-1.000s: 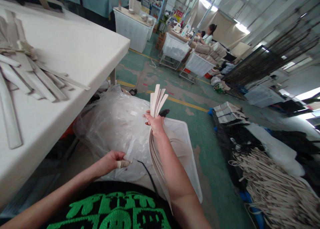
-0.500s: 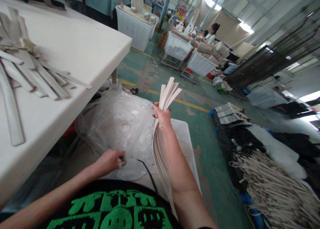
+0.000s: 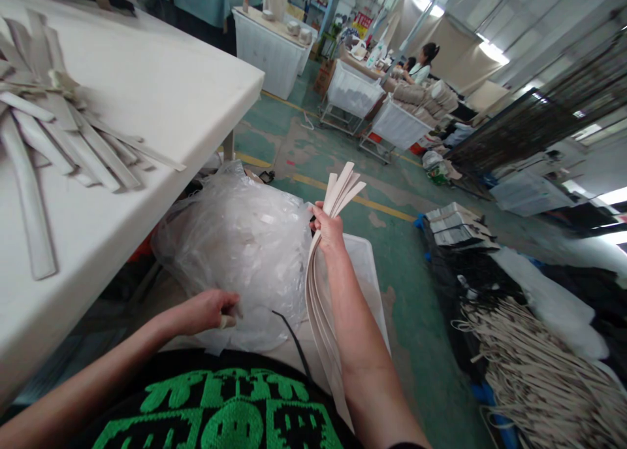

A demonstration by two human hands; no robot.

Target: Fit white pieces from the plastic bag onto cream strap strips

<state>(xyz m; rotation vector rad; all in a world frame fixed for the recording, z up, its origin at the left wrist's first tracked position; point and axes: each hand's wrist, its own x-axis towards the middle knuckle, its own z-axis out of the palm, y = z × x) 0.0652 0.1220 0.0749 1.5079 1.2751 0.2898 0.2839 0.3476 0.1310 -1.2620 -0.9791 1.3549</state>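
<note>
From my remote seat, through the head-worn camera, I look down at two bare hands. The right hand (image 3: 330,230), centre, is closed around a bundle of pale strips (image 3: 339,189): its fingers press the flat bands together, the short upper ends fan out above the fist, and the long lengths bow down along the inner side of the forearm towards the wearer's black top (image 3: 230,403), which has a raised green pattern.

The left hand (image 3: 210,310), lower and further left, has its fingers curled, one wrapped in something tan; I cannot tell whether they pinch anything. It is over or against crumpled clear plastic (image 3: 255,240), which spreads between the hands. A white bin (image 3: 365,249) shows its rim just beyond the right forearm.

On the left, a white tabletop (image 3: 161,63) carries a loose pile of similar strips (image 3: 98,155). To the right, across the green floor (image 3: 411,331), lies a large heap of thin beige lengths (image 3: 539,377). In the background, a person (image 3: 421,71) is near white carts (image 3: 399,121).
</note>
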